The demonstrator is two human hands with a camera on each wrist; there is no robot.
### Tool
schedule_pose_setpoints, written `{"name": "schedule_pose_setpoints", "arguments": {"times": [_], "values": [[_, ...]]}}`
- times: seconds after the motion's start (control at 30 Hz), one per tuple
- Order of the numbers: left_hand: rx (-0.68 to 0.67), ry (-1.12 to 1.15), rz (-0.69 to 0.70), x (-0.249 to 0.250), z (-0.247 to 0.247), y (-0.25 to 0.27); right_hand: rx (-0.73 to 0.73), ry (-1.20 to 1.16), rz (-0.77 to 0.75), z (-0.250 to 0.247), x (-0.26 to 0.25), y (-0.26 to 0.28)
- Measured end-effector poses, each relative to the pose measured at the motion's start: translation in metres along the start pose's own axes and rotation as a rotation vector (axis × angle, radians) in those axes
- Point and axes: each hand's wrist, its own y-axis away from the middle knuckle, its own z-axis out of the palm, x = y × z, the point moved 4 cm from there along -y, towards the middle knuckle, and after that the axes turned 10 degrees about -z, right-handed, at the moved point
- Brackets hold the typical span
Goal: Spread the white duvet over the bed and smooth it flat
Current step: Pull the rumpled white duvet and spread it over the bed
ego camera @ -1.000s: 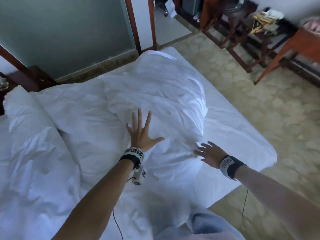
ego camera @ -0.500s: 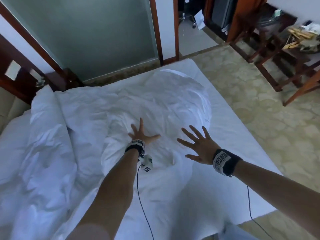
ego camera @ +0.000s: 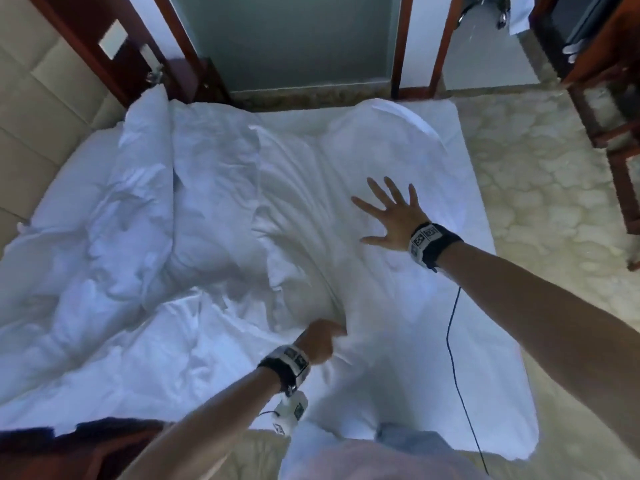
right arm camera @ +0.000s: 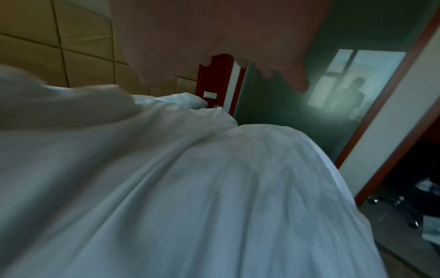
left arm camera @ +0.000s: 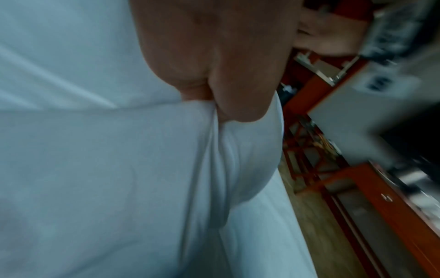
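The white duvet (ego camera: 214, 209) lies crumpled over the bed (ego camera: 464, 161), heaped in folds on the left and billowed up at the far right. My left hand (ego camera: 323, 341) grips a bunched fold of the duvet (left arm camera: 221, 150) near the bed's near edge, fingers curled into the cloth. My right hand (ego camera: 391, 213) is spread flat with straight fingers over the duvet's right part; in the right wrist view the right hand's fingers (right arm camera: 297, 82) hang just above the cloth (right arm camera: 214, 188).
A padded headboard (ego camera: 38, 84) stands at the left, a frosted glass panel (ego camera: 287, 39) in a wooden frame behind the bed. Wooden furniture (ego camera: 609, 81) stands at the right on a patterned floor (ego camera: 540, 188). A thin cable (ego camera: 453, 341) hangs from my right wrist.
My left hand drew back toward me and closed on a duvet fold. My right hand moved farther out over the duvet's right part. The raised mound has sunk flatter.
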Motion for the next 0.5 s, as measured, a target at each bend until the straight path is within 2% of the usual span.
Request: {"name": "schedule_pose_setpoints", "arguments": {"times": [0.07, 0.1, 0.17, 0.23, 0.33, 0.43, 0.5], "values": [[-0.045, -0.187, 0.206, 0.012, 0.02, 0.036, -0.017, -0.034, -0.03, -0.011, -0.002, -0.032], [-0.006, -0.26, 0.293, 0.015, 0.02, 0.049, -0.026, -0.053, -0.03, -0.014, -0.004, -0.047], [0.145, -0.26, 0.365, 0.011, -0.001, 0.061, -0.055, -0.115, -0.012, -0.015, -0.011, -0.076], [0.308, -0.183, 0.338, -0.001, -0.042, 0.06, -0.113, -0.165, 0.043, -0.004, -0.016, -0.101], [0.492, -0.212, 0.259, -0.029, -0.105, 0.031, -0.329, -0.28, 0.16, 0.034, -0.013, -0.128], [0.532, -0.284, 0.078, -0.067, -0.153, -0.009, -0.554, -0.274, 0.218, 0.078, -0.018, -0.142], [0.528, -0.296, -0.005, -0.087, -0.173, -0.033, -0.615, -0.21, 0.228, 0.106, -0.017, -0.152]]}}
